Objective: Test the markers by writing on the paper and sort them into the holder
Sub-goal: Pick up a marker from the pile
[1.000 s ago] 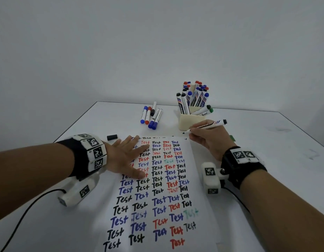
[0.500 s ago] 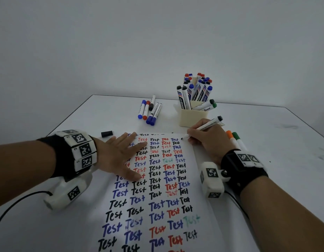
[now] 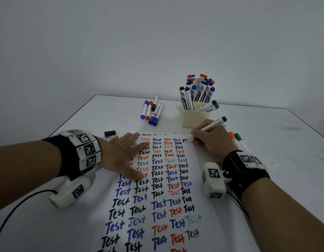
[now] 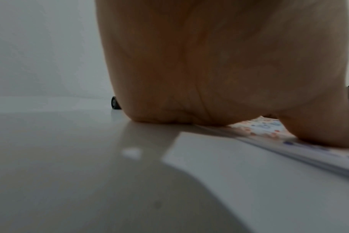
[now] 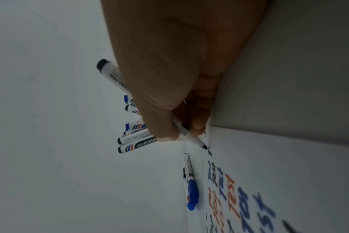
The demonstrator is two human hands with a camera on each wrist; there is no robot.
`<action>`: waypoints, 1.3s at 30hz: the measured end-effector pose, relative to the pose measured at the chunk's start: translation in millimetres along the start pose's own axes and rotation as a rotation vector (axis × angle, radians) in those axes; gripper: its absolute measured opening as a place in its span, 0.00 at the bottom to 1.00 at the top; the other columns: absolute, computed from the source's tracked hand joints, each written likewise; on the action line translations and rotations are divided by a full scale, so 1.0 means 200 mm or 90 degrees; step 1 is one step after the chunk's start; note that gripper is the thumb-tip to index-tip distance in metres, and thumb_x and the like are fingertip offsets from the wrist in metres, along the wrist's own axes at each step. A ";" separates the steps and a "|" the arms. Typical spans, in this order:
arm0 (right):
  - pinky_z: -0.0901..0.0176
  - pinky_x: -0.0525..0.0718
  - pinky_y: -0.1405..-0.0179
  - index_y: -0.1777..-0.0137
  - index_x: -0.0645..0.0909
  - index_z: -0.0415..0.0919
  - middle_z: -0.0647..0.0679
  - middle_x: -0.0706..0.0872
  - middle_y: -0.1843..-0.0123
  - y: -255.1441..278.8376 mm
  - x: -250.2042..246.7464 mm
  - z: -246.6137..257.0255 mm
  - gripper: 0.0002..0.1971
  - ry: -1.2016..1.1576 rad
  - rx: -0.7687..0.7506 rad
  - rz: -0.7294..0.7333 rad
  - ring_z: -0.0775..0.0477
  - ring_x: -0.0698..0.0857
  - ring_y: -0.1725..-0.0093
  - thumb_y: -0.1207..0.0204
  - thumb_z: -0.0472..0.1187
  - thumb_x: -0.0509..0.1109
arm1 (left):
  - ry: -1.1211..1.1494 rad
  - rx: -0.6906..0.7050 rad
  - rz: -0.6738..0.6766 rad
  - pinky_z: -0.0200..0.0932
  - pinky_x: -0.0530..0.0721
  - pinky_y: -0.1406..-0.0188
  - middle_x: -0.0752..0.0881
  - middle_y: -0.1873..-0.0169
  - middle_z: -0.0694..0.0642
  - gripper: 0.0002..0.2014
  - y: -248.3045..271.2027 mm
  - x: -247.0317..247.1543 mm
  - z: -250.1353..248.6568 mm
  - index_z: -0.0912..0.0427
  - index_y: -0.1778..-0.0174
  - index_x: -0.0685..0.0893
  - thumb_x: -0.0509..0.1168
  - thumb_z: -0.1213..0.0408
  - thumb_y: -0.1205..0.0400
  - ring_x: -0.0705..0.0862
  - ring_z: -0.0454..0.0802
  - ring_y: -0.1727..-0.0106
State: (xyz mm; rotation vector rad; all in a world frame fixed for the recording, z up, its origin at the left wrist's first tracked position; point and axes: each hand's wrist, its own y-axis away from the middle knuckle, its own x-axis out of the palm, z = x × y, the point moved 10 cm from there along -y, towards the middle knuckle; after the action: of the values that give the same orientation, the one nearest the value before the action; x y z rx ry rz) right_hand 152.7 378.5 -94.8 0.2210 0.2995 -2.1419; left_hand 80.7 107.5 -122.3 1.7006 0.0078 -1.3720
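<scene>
Pinching the black marker in my right hand, I am touching its tip to the paper's top right corner; left hand is pressing flat; holder is sitting just beyond.

Right hand pinches black marker, tip on paper at its top right corner; left hand flat on paper; holder just beyond
</scene>
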 end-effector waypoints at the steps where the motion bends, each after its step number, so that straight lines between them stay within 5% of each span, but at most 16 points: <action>1: 0.53 0.87 0.56 0.59 0.86 0.39 0.36 0.92 0.64 0.00 0.00 0.00 0.04 0.008 -0.002 0.004 0.49 0.87 0.66 0.23 0.34 0.77 | 0.001 0.001 -0.001 0.57 0.33 0.18 0.22 0.18 0.51 0.58 0.00 0.00 0.00 0.36 0.17 0.25 0.57 0.20 0.30 0.24 0.54 0.16; 21: 0.43 0.89 0.50 0.60 0.84 0.38 0.40 0.91 0.66 -0.01 -0.03 0.00 0.04 0.005 -0.008 -0.025 0.46 0.87 0.65 0.25 0.34 0.75 | 0.002 0.007 -0.010 0.57 0.33 0.18 0.22 0.17 0.50 0.58 -0.02 0.00 0.01 0.35 0.18 0.26 0.57 0.20 0.33 0.24 0.54 0.16; 30: 0.50 0.86 0.57 0.61 0.83 0.40 0.45 0.89 0.70 0.00 -0.03 0.00 0.05 0.029 -0.001 -0.027 0.52 0.84 0.69 0.25 0.34 0.74 | 0.007 0.012 -0.009 0.57 0.33 0.18 0.22 0.18 0.50 0.58 -0.02 0.00 0.01 0.35 0.18 0.26 0.57 0.20 0.32 0.24 0.53 0.16; 35: 0.60 0.83 0.66 0.53 0.86 0.38 0.43 0.89 0.67 0.00 -0.07 -0.03 0.02 -0.078 0.019 -0.070 0.52 0.84 0.70 0.23 0.34 0.76 | 0.010 0.022 -0.021 0.58 0.33 0.18 0.22 0.17 0.50 0.59 -0.04 0.01 0.02 0.35 0.18 0.26 0.57 0.19 0.34 0.24 0.53 0.16; 39: 0.48 0.90 0.45 0.48 0.83 0.36 0.37 0.91 0.58 0.01 -0.06 -0.07 0.08 -0.247 0.058 -0.065 0.44 0.89 0.60 0.23 0.29 0.78 | 0.034 0.033 -0.045 0.58 0.35 0.17 0.25 0.16 0.49 0.59 -0.05 0.00 0.03 0.34 0.16 0.30 0.60 0.20 0.33 0.26 0.52 0.15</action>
State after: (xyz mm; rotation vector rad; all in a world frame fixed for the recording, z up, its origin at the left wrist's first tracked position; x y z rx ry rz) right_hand 161.2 391.5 -106.1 -0.1626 -0.0124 -2.2456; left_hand 70.7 110.1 -128.0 1.7952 0.0638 -1.3893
